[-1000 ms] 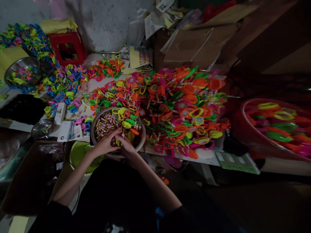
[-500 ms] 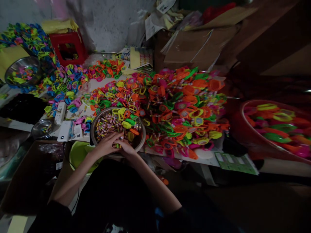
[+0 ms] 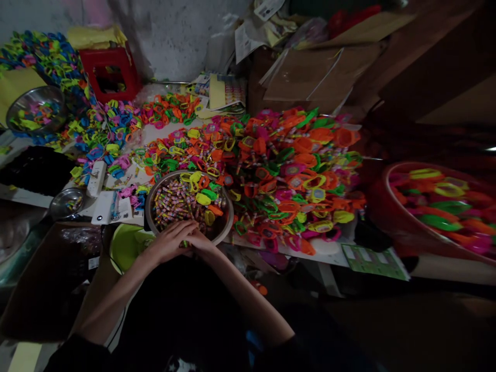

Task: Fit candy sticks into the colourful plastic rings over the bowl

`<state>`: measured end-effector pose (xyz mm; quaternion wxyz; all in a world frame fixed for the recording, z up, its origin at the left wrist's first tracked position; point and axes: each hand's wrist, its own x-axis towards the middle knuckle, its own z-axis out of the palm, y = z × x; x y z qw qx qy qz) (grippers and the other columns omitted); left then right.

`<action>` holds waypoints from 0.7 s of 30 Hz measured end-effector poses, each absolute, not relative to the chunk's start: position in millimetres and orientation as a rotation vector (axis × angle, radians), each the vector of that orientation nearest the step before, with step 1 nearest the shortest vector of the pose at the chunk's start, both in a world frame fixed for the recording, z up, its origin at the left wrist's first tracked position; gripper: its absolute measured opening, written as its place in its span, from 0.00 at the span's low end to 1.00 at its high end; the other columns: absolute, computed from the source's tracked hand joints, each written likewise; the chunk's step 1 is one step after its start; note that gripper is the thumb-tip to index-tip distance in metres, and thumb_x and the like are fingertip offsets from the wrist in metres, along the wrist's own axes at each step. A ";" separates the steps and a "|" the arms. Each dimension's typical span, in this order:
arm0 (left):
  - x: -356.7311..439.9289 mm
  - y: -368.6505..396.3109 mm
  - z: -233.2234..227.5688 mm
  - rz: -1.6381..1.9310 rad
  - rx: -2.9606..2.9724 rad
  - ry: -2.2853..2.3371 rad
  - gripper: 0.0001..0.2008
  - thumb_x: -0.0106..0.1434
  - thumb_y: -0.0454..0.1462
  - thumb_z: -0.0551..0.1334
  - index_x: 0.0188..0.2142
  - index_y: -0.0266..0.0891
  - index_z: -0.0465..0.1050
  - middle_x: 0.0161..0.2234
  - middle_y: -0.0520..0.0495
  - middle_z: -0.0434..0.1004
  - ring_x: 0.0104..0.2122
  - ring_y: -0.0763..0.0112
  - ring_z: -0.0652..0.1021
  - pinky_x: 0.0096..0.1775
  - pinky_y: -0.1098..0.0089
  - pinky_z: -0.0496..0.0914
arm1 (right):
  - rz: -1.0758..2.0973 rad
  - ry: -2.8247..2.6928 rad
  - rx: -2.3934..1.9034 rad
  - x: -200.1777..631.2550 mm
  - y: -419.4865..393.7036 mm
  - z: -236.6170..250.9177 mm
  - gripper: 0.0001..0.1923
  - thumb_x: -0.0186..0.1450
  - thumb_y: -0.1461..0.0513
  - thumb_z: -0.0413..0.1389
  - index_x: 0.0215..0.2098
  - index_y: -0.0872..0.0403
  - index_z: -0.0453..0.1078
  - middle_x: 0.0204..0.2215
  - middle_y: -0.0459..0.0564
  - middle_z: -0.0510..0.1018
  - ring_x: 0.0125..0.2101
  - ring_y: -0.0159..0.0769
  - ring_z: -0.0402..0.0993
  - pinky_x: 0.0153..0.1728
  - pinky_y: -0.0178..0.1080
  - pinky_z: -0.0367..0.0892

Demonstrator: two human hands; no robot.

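Observation:
A metal bowl (image 3: pixel 228 219) holds many small candy rolls (image 3: pixel 170 201) in printed wrappers, plus yellow, green and orange plastic toy watches (image 3: pixel 203 198) on its right side. At the bowl's near rim, my left hand (image 3: pixel 170 242) and my right hand (image 3: pixel 200 241) meet, fingers closed together. A sliver of yellow-green wrapper (image 3: pixel 185 244) shows between them, looking like a candy roll; most of it is hidden by the fingers. To the bowl's right, a big heap of toy watches (image 3: pixel 294 181) with candy rolls attached covers the table.
A red tub (image 3: pixel 391 181) of watches stands at the right, close to another person's forearm (image 3: pixel 453 267). Leftward lie a white power strip (image 3: pixel 96 178), a white power bank (image 3: pixel 103 207) and a small metal bowl (image 3: pixel 54 209). A green basin (image 3: pixel 124 245) and cardboard box (image 3: pixel 42 289) sit below the table edge.
Both hands have drawn slightly down toward my body, over the bowl's near rim. The wrapped piece between them now shows less. The bowl has stayed in place.

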<state>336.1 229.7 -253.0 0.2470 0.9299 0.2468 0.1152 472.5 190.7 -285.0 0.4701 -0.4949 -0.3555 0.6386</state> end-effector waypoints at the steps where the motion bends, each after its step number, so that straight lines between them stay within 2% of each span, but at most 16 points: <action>1: 333.0 227.6 -252.1 0.312 2.539 0.664 0.35 0.60 0.34 0.63 0.64 0.42 0.50 0.61 0.42 0.59 0.61 0.63 0.62 0.62 0.59 0.57 | 1.580 -0.882 -1.218 471.2 190.0 -283.8 0.14 0.51 0.61 0.57 0.37 0.56 0.68 0.35 0.49 0.76 0.36 0.36 0.71 0.40 0.39 0.68; 6: 322.1 222.0 -248.2 0.390 2.542 0.669 0.37 0.60 0.32 0.62 0.65 0.45 0.46 0.61 0.44 0.60 0.60 0.63 0.62 0.61 0.59 0.58 | 1.586 -1.031 -1.217 462.7 192.9 -281.0 0.13 0.51 0.60 0.57 0.35 0.57 0.69 0.33 0.48 0.75 0.36 0.37 0.71 0.40 0.39 0.68; 9: 317.9 221.6 -250.1 0.471 2.550 0.716 0.40 0.60 0.32 0.62 0.66 0.47 0.42 0.64 0.42 0.53 0.62 0.61 0.59 0.61 0.59 0.59 | 1.541 -1.235 -1.175 465.2 201.3 -279.4 0.10 0.54 0.60 0.55 0.34 0.57 0.69 0.31 0.48 0.75 0.36 0.37 0.71 0.40 0.39 0.68; 11: 314.2 221.1 -254.7 0.549 2.550 0.786 0.42 0.58 0.35 0.65 0.66 0.46 0.41 0.66 0.40 0.45 0.64 0.57 0.55 0.61 0.56 0.58 | 1.371 -1.364 -1.260 475.2 211.7 -278.4 0.10 0.55 0.61 0.55 0.35 0.57 0.68 0.32 0.49 0.75 0.36 0.38 0.72 0.40 0.40 0.68; 13: 309.2 219.0 -261.7 0.626 2.512 0.886 0.43 0.58 0.38 0.66 0.66 0.45 0.42 0.66 0.39 0.41 0.64 0.54 0.53 0.61 0.54 0.57 | 1.053 -1.455 -1.461 491.0 226.0 -278.1 0.14 0.55 0.62 0.55 0.41 0.57 0.67 0.37 0.52 0.75 0.38 0.39 0.71 0.42 0.42 0.67; 16: 301.6 212.0 -273.5 0.690 2.420 0.982 0.35 0.61 0.38 0.62 0.64 0.46 0.48 0.65 0.40 0.46 0.64 0.57 0.55 0.61 0.55 0.58 | 0.665 -1.739 -1.675 515.1 250.4 -278.7 0.18 0.56 0.64 0.56 0.45 0.58 0.65 0.42 0.56 0.73 0.44 0.43 0.69 0.47 0.44 0.65; 21: 295.3 197.6 -286.2 0.723 2.361 0.995 0.26 0.64 0.37 0.59 0.60 0.44 0.55 0.63 0.41 0.54 0.62 0.60 0.59 0.59 0.56 0.61 | 0.577 -2.204 -1.604 522.8 275.1 -277.7 0.20 0.55 0.69 0.58 0.46 0.60 0.65 0.46 0.58 0.72 0.49 0.43 0.67 0.52 0.43 0.62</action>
